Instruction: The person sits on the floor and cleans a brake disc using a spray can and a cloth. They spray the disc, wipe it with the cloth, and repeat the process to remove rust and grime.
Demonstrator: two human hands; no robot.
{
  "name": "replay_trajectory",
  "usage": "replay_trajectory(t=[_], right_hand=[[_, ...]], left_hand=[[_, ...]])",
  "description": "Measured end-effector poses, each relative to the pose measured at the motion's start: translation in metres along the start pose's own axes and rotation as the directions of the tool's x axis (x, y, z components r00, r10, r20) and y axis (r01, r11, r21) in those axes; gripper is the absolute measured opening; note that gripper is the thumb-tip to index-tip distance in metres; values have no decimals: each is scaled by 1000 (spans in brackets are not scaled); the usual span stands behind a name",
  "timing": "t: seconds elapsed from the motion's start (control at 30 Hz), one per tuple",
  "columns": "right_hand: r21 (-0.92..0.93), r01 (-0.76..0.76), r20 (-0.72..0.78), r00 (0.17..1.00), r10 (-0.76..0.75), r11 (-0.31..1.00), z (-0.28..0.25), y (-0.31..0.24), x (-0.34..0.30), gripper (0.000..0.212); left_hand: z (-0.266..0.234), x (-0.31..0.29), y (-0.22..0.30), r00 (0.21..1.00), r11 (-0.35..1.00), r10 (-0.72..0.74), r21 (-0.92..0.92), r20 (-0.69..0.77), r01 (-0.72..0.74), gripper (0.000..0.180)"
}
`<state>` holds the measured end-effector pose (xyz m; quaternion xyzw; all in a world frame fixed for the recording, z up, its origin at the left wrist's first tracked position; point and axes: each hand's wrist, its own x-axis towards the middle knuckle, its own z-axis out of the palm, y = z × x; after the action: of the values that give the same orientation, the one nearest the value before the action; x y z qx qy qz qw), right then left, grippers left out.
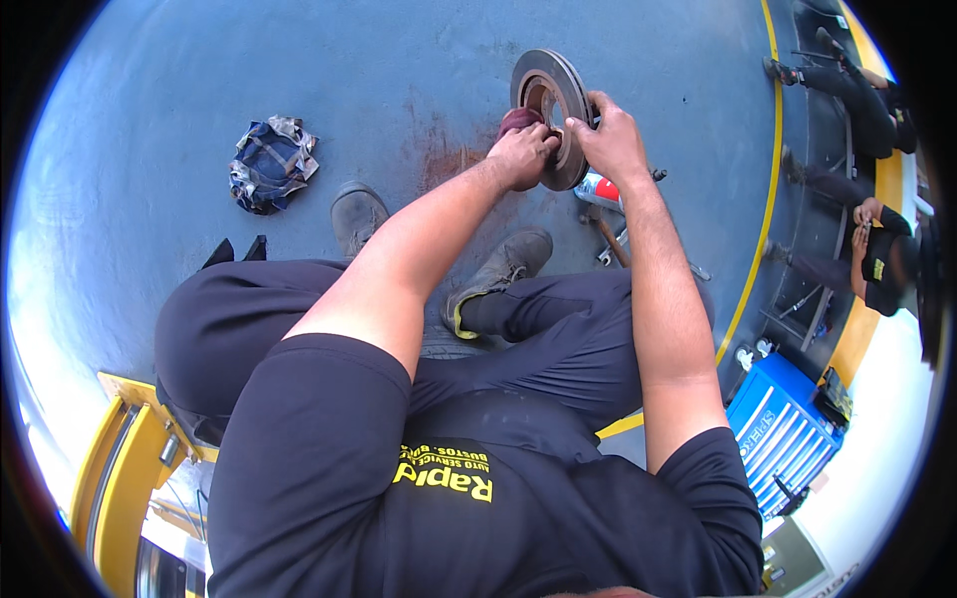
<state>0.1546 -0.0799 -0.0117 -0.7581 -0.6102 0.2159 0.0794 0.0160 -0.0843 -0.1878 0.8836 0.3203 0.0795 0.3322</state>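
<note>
Brake disc (571,95) held up before a worker, knees apart over a blue floor (399,60), received what appeared to be a cleaning — the rubbing of its rusted centre. The left hand (523,156) was closed around a dark red cloth (520,122), bunched up against the disc near its hub opening, the fingertips partly hard to make out against the metal. The right hand (610,142) gripped the opposite side of the rim, thumb on the face, fingers behind the edge. The next move seemed to call for that right-hand grip to steady or turn the disc while the cloth reached more of the rust.

The disc stood nearly on edge, beyond the worker's shoes (513,261); whether its lower rim touched the floor could not be told. Its outer band looked dull grey and fairly smooth, its centre brown with rust. Reddish-brown dust (444,159) marked the floor just to the left — a likely trace of the rubbing. A red-and-white container (602,191) lay partly hidden by the right forearm (653,259), beside a wooden-handled tool (610,239).
</note>
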Motion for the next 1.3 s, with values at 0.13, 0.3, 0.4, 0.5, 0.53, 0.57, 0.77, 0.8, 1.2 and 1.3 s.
replay_trajectory(t=[0.13,0.3,0.4,0.5,0.53,0.57,0.77,0.8,1.2,1.3], right_hand=[[-13,-6,-3,1000,6,1000,3,2,6,56],[-6,-12,13,1000,12,1000,-1,-5,5,55],[-30,23,5,1000,-23,999,-2,-4,4,54],[-47,59,6,998,-59,997,-1,1,3,53],[-50,73,7,997,-73,996,0,3,5,53],[-53,86,8,996,-86,995,0,6,6,53],[-43,146,42,989,-144,988,-3,3,5,53],[-48,159,27,987,-158,986,-2,4,6,53],[-68,155,39,988,-153,986,-5,5,6,56],[-62,194,34,981,-193,979,4,6,11,58]], left_hand=[[-3,-6,16,983,964,-122,-250,-134,86,52],[-35,14,30,889,537,-454,-780,53,321,47],[-45,29,17,887,-25,-411,-975,212,221,37],[-49,42,4,860,-222,-439,-959,261,178,33],[-47,49,1,833,-402,-463,-909,304,109,33],[-46,53,-7,847,-557,-429,-830,314,25,34],[-23,75,-51,849,-892,-406,-351,339,-286,41],[-21,77,-53,844,-910,-409,-227,346,-348,43],[-21,91,-55,805,-857,-497,-332,324,-395,27],[-14,79,-45,831,-683,-527,-670,176,-291,31]])
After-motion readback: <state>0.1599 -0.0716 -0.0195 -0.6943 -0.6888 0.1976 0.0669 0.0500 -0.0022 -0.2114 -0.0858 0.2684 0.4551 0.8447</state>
